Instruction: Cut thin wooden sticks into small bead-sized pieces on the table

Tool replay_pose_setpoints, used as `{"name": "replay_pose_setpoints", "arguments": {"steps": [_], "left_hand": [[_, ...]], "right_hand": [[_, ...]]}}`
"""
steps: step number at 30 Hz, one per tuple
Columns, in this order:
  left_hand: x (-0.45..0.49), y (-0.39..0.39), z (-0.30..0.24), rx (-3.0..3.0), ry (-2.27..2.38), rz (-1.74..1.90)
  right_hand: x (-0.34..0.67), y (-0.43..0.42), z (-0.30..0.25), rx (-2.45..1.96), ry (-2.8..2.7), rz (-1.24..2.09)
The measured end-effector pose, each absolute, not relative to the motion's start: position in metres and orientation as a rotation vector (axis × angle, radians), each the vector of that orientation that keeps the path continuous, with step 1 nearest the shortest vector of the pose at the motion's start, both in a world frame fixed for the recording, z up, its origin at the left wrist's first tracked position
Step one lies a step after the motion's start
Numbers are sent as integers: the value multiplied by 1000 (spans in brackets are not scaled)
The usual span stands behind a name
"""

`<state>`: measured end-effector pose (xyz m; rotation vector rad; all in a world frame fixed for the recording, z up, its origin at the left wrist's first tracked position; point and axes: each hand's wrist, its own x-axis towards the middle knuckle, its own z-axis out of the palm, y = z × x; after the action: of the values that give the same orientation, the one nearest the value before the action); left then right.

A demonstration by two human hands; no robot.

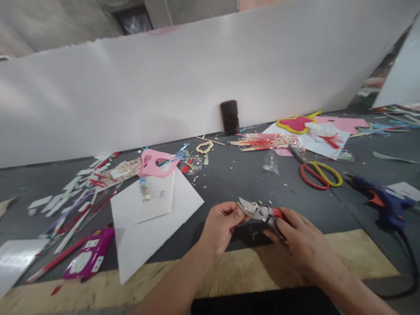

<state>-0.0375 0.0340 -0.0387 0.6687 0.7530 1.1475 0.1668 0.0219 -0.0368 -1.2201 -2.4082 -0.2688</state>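
My right hand (302,238) grips the red handles of a pair of metal pruning shears (259,212), with the blades pointing left over the dark table. Fingers of my left hand (221,223) are pinched together right at the blade tips, on something too small to make out. Both hands hover near the table's front edge, above a strip of bare chipboard (229,271).
White paper sheets (154,218) lie to the left, with a pink cut-out (155,162), beads and paper strips (75,205). Red-and-yellow scissors (320,175) and a blue glue gun (387,203) sit right. A bundle of sticks (267,141), a phone (229,117) and a white board wall (197,87) stand behind.
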Motion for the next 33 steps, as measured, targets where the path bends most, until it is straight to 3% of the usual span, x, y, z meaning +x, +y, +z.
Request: {"name": "replay_pose_setpoints", "arguments": {"steps": [26,33], "left_hand": [[-37,35,-33,627,816,1115],[-41,40,-44,1723,1456,1004]], "right_hand": [[175,24,-29,-1275,-2414,-224],[199,37,-37,-1379,-2209,-130]]}}
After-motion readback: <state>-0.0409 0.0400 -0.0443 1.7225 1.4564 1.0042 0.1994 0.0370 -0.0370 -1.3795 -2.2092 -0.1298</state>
